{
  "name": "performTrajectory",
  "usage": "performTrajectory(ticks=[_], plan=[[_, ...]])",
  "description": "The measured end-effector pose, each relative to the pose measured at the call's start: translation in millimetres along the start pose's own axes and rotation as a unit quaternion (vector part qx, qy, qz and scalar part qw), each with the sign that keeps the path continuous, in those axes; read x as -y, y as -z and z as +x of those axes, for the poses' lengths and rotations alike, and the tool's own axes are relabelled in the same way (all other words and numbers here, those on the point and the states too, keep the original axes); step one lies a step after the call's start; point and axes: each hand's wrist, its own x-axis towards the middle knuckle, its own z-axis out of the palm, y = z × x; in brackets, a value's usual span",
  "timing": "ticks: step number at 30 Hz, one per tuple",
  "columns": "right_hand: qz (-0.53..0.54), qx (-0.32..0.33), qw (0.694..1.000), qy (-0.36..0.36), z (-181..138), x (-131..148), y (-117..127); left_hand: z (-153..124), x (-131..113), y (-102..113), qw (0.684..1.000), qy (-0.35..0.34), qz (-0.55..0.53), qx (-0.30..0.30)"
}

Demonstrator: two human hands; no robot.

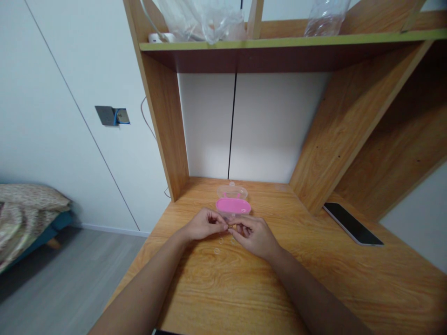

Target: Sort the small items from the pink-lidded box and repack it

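Observation:
Above the wooden desk (223, 288), my left hand (205, 224) and my right hand (256, 236) meet at the fingertips. Both are closed in a pinch around something tiny between them, too small to make out. Just beyond the fingers sits a small oval case with a pink tray (233, 205) and a clear lid (232, 191) folded back behind it. My hands partly cover the near side of the case. Several small clear rings lie about, among them one ring (217, 251) in front of my hands and another ring (232, 184) behind the lid.
A dark-screened tablet or phone (352, 224) lies at the right by an upright panel (363, 135). Overhead, a shelf (279, 44) holds a plastic bag (206, 21) and a clear bottle (327, 18). A bed (31, 209) stands at the far left.

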Motion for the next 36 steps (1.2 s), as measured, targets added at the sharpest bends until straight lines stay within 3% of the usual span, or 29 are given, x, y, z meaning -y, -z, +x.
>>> performTrajectory(ticks=[22,36], plan=[[0.014,-0.021,0.998,0.061,1.9,-6.3,-1.7,2.6,5.7,0.5,0.999,-0.009,-0.039,-0.003],[0.000,-0.035,0.999,0.037,2.3,-2.5,0.4,1.7,4.5,-0.9,0.999,0.004,-0.031,0.006]])
